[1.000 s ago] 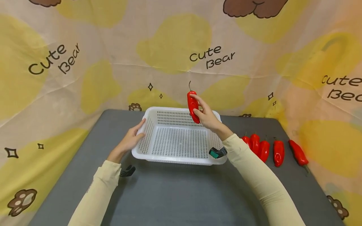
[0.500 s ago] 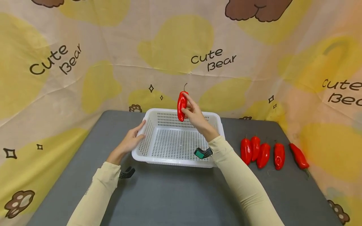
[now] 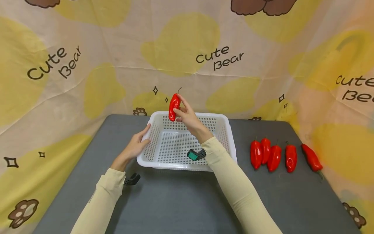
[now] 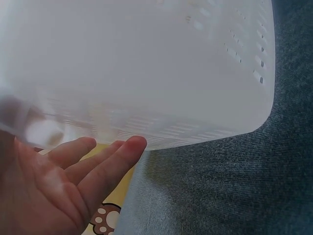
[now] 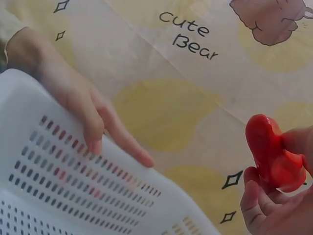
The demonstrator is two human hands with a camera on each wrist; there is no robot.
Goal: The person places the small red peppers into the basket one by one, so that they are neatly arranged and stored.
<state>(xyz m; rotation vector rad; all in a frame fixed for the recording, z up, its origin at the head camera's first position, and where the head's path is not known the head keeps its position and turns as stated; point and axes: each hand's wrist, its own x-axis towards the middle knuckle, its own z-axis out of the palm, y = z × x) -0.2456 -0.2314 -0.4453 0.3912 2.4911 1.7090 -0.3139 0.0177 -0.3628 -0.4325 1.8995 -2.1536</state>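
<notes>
In the head view my right hand (image 3: 191,122) pinches a red chili pepper (image 3: 174,108) between thumb and fingers. It hangs above the back rim of a white perforated plastic basket (image 3: 175,165), stem pointing up. The right wrist view shows the same pepper (image 5: 261,147) end-on, fingers curled round it. My left hand (image 3: 134,146) grips the basket's left rim, thumb over the edge. From the left wrist, fingers (image 4: 115,169) lie along the outside of the basket wall. What I see of the basket's inside is bare white mesh; my right forearm hides part of it.
Several red peppers lie on the grey table (image 3: 175,201) right of the basket: a close group (image 3: 274,158), one pepper (image 3: 291,158) beside it, and another pepper (image 3: 312,158) near the right edge. A patterned cloth (image 3: 181,45) hangs behind and at the sides.
My right hand has carried the pepper leftward above the basket, from its back right toward its back left, and the pepper has tilted. My left hand stays on the rim.
</notes>
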